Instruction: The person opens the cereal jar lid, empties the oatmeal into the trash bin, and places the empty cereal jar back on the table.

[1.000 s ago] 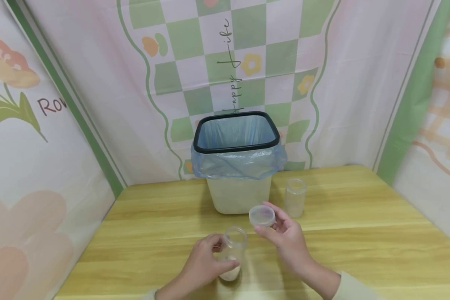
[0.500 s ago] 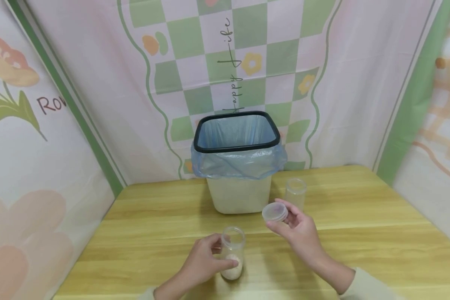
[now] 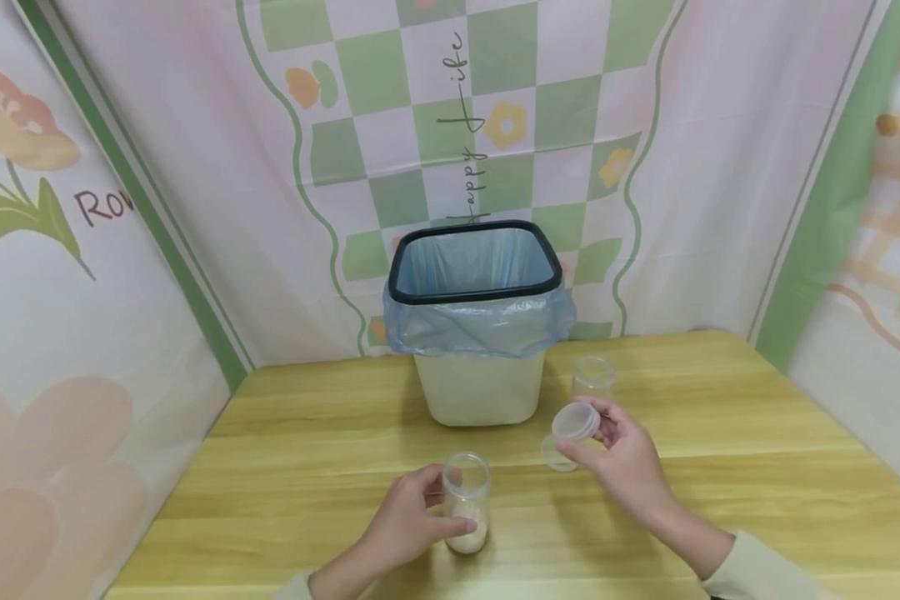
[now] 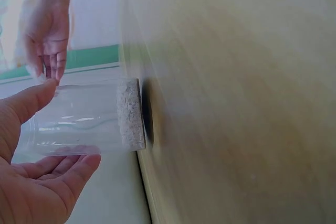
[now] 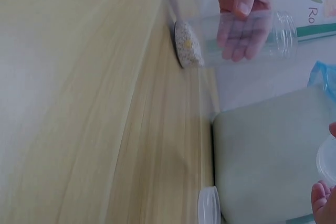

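My left hand [image 3: 412, 517] holds a clear plastic jar [image 3: 467, 492] with no lid on it, thumb on one side and fingers on the other. A shallow layer of pale, flaky grain [image 4: 129, 114] covers the jar's bottom, which is at or just above the tabletop. To the right, my right hand [image 3: 630, 462] pinches a clear round lid [image 3: 576, 422] by its edge, in the air apart from the jar. A second clear lid [image 3: 557, 454] lies on the table below that hand, partly hidden by it. Behind the right hand stands another clear jar [image 3: 594, 375], its lower part covered.
A cream bin [image 3: 480, 392] with a black rim and a blue bag liner [image 3: 480, 329] stands at the back middle of the wooden table [image 3: 307, 450]. Printed curtains [image 3: 270, 275] hang close behind and at both sides.
My right hand has moved to the right with the lid, and the second lid on the table has come into sight. The jar in my left hand has tipped slightly more upright.
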`<state>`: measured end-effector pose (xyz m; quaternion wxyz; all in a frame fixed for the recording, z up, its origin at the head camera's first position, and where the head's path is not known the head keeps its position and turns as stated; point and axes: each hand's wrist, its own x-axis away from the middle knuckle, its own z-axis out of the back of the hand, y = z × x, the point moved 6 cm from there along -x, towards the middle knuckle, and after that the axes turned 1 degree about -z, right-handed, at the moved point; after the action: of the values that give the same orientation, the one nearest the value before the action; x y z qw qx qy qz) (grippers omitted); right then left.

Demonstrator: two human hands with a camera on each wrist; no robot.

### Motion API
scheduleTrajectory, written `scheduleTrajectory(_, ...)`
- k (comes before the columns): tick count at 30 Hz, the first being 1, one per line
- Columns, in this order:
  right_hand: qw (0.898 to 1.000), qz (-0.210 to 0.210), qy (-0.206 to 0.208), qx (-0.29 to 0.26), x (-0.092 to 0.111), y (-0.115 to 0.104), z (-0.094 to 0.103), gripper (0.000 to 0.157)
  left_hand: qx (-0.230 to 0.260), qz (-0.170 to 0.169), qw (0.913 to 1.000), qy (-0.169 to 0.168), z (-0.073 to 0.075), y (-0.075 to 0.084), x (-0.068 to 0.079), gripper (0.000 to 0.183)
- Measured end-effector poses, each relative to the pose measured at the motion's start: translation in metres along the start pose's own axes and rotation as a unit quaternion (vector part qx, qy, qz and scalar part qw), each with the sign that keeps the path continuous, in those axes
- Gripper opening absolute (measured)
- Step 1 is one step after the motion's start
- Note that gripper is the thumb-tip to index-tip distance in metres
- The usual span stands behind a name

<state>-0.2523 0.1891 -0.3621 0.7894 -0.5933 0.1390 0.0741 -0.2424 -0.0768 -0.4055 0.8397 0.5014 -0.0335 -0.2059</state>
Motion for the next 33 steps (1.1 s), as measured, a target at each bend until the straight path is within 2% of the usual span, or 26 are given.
scheduleTrajectory(13,0.994,-0.026,-0.005,0.108,-0.009,0.019,0.019,0.066,0.025,0.002,0.9996,-0.015,0.0,0.001,-0.001,0.056)
scheduleTrajectory(20,0.984,-0.025,-0.035,0.174,-0.013,0.03,0.026,0.072,0.045,-0.009,0.9987,-0.02,-0.001,0.001,-0.001,0.057)
scheduleTrajectory(27,0.973,-0.024,-0.06,0.222,-0.018,0.036,0.027,0.071,0.07,-0.011,0.9972,-0.022,-0.002,0.002,0.0,0.058)
scheduleTrajectory(33,0.961,-0.015,-0.083,0.263,-0.024,0.045,0.03,0.072,0.071,-0.015,0.9971,-0.024,-0.002,0.001,-0.001,0.058)
